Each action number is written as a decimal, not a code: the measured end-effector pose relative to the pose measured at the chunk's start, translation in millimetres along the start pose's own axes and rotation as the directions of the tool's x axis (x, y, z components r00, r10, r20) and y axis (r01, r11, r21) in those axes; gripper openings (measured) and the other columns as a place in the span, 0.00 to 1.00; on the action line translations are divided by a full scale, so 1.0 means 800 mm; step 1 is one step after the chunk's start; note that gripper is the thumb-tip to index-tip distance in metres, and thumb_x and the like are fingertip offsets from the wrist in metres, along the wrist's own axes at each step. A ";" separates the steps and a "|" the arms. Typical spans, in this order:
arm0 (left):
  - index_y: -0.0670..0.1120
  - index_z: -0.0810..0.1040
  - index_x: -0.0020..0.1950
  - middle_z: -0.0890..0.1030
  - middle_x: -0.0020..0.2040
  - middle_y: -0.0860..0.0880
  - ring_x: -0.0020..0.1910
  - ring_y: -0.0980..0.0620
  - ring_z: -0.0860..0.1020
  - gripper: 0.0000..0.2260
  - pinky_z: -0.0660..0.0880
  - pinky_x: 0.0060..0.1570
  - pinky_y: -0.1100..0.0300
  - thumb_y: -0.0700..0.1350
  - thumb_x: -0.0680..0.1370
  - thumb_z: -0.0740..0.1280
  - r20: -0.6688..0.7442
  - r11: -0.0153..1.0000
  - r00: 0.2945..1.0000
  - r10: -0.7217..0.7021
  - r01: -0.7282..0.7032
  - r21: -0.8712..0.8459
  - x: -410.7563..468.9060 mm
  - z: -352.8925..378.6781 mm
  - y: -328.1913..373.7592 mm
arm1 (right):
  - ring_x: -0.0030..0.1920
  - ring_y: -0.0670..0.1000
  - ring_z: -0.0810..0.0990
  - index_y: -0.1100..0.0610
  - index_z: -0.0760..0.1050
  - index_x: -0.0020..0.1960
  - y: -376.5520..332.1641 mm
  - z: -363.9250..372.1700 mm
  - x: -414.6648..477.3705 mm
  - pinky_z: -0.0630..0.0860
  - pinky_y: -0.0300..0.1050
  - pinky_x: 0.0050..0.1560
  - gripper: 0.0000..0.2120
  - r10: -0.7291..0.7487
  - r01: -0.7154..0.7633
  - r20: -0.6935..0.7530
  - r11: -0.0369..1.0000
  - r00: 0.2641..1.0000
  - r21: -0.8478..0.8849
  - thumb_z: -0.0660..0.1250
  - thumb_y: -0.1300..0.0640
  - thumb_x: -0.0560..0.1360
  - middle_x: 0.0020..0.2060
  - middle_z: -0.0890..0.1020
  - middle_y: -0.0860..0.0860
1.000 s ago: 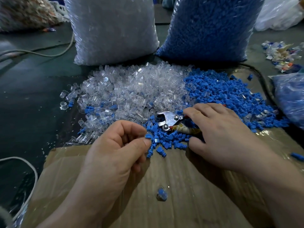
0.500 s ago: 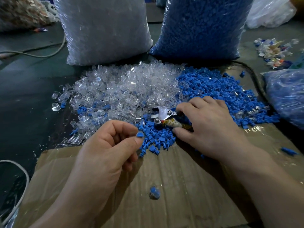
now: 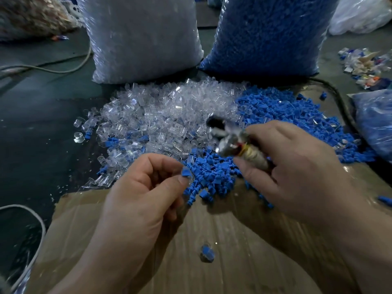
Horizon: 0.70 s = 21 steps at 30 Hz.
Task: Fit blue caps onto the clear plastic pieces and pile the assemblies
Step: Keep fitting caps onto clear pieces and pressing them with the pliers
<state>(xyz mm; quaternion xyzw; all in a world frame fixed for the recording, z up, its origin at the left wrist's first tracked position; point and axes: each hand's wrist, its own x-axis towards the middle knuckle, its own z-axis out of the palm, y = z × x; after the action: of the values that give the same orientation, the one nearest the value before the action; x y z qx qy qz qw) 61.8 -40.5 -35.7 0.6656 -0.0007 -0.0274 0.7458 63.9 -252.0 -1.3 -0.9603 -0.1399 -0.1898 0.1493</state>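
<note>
My left hand (image 3: pixel 146 198) pinches a blue cap (image 3: pixel 186 172) between thumb and forefinger, with a clear piece seemingly under it. My right hand (image 3: pixel 292 166) grips a metal pliers-like tool (image 3: pixel 231 143), lifted off the heap and blurred. A heap of clear plastic pieces (image 3: pixel 161 115) lies beyond my hands, and a heap of blue caps (image 3: pixel 282 109) spreads to its right and down to a smaller patch (image 3: pixel 212 177) between my hands. One finished assembly (image 3: pixel 206 253) lies alone on the cardboard (image 3: pixel 244 262).
A big sack of clear pieces (image 3: pixel 142 37) and a big sack of blue caps (image 3: pixel 267 35) stand behind the heaps. Another blue-filled bag (image 3: pixel 375 122) lies at the right edge. A cable (image 3: pixel 53 68) crosses the dark floor at left; scraps (image 3: pixel 367 66) lie far right.
My right hand has picked the metal tool up off the blue caps and raised it. My left hand keeps pinching the blue cap in about the same place.
</note>
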 end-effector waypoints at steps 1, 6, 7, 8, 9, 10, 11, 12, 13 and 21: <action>0.52 0.83 0.40 0.77 0.30 0.49 0.26 0.53 0.74 0.11 0.70 0.23 0.65 0.50 0.59 0.73 -0.004 1.000 1.000 0.015 -0.015 0.000 0.000 0.000 -0.001 | 0.41 0.52 0.76 0.54 0.76 0.55 -0.002 0.001 -0.002 0.65 0.41 0.39 0.18 -0.027 0.027 0.046 1.000 0.999 -0.009 0.60 0.43 0.74 0.42 0.78 0.48; 0.53 0.82 0.43 0.79 0.31 0.50 0.26 0.55 0.74 0.08 0.72 0.23 0.65 0.48 0.65 0.72 -0.011 0.994 0.994 0.105 -0.105 0.034 -0.003 -0.002 -0.003 | 0.44 0.54 0.78 0.52 0.76 0.57 -0.008 0.005 -0.007 0.72 0.46 0.42 0.22 -0.099 0.104 0.160 0.994 0.982 -0.026 0.58 0.41 0.70 0.44 0.79 0.48; 0.53 0.82 0.42 0.79 0.31 0.50 0.26 0.56 0.74 0.07 0.72 0.23 0.66 0.48 0.65 0.73 -0.010 0.993 0.993 0.117 -0.117 0.031 -0.004 -0.001 -0.002 | 0.44 0.53 0.78 0.52 0.75 0.58 -0.010 0.005 -0.008 0.73 0.46 0.42 0.24 -0.105 0.113 0.169 0.993 0.980 -0.044 0.57 0.40 0.70 0.44 0.79 0.47; 0.53 0.82 0.42 0.79 0.31 0.50 0.26 0.57 0.74 0.07 0.72 0.23 0.66 0.47 0.65 0.73 -0.007 0.992 0.992 0.125 -0.125 0.028 -0.004 -0.001 -0.001 | 0.44 0.53 0.78 0.52 0.75 0.59 -0.011 0.005 -0.008 0.73 0.45 0.43 0.25 -0.109 0.120 0.177 0.991 0.978 -0.057 0.56 0.39 0.70 0.44 0.80 0.47; 0.53 0.82 0.41 0.79 0.31 0.51 0.26 0.58 0.74 0.07 0.71 0.23 0.67 0.46 0.66 0.76 -0.002 0.991 0.991 0.132 -0.132 0.034 -0.005 -0.001 0.001 | 0.44 0.52 0.78 0.52 0.75 0.59 -0.012 0.005 -0.009 0.72 0.45 0.43 0.25 -0.110 0.123 0.181 0.990 0.977 -0.061 0.56 0.39 0.69 0.44 0.80 0.46; 0.54 0.82 0.41 0.79 0.30 0.51 0.26 0.58 0.74 0.08 0.71 0.23 0.67 0.44 0.67 0.78 0.004 0.988 0.990 0.142 -0.142 0.055 -0.005 -0.001 0.001 | 0.44 0.52 0.78 0.52 0.75 0.60 -0.012 0.005 -0.009 0.71 0.44 0.43 0.25 -0.109 0.122 0.184 0.991 0.977 -0.061 0.56 0.39 0.70 0.45 0.79 0.46; 0.54 0.82 0.41 0.79 0.30 0.51 0.25 0.58 0.74 0.09 0.71 0.23 0.67 0.43 0.68 0.78 0.012 0.985 0.988 0.154 -0.154 0.076 -0.006 -0.001 0.002 | 0.44 0.51 0.78 0.52 0.74 0.60 -0.012 0.005 -0.010 0.70 0.43 0.44 0.26 -0.107 0.120 0.187 0.991 0.977 -0.061 0.56 0.39 0.70 0.45 0.79 0.46; 0.55 0.82 0.41 0.79 0.30 0.52 0.26 0.57 0.74 0.08 0.71 0.23 0.66 0.42 0.68 0.75 0.020 0.981 0.985 0.169 -0.170 0.098 -0.007 -0.001 0.003 | 0.45 0.52 0.78 0.52 0.74 0.60 -0.011 0.005 -0.010 0.70 0.43 0.44 0.26 -0.108 0.122 0.188 0.991 0.976 -0.063 0.56 0.38 0.70 0.45 0.80 0.46; 0.55 0.82 0.41 0.79 0.30 0.52 0.26 0.57 0.74 0.08 0.71 0.24 0.66 0.42 0.68 0.74 0.025 0.976 0.983 0.181 -0.183 0.119 -0.007 -0.001 0.005 | 0.45 0.52 0.78 0.52 0.74 0.61 -0.011 0.005 -0.010 0.72 0.44 0.45 0.26 -0.115 0.129 0.188 0.989 0.976 -0.067 0.56 0.39 0.70 0.46 0.80 0.46; 0.59 0.82 0.42 0.80 0.31 0.53 0.27 0.55 0.74 0.08 0.72 0.25 0.60 0.46 0.68 0.76 0.011 0.943 0.974 0.227 -0.222 0.249 -0.010 -0.001 0.007 | 0.44 0.53 0.77 0.53 0.74 0.59 -0.011 0.005 -0.010 0.78 0.51 0.47 0.26 -0.129 0.165 0.231 0.976 0.964 -0.142 0.56 0.38 0.69 0.43 0.79 0.47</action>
<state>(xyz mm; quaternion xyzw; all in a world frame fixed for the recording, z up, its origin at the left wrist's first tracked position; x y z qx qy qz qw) 53.9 -38.4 -29.7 0.7496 -0.0734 0.0637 0.6547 55.2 -244.3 -5.7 -0.9711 -0.2110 -0.1036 0.0406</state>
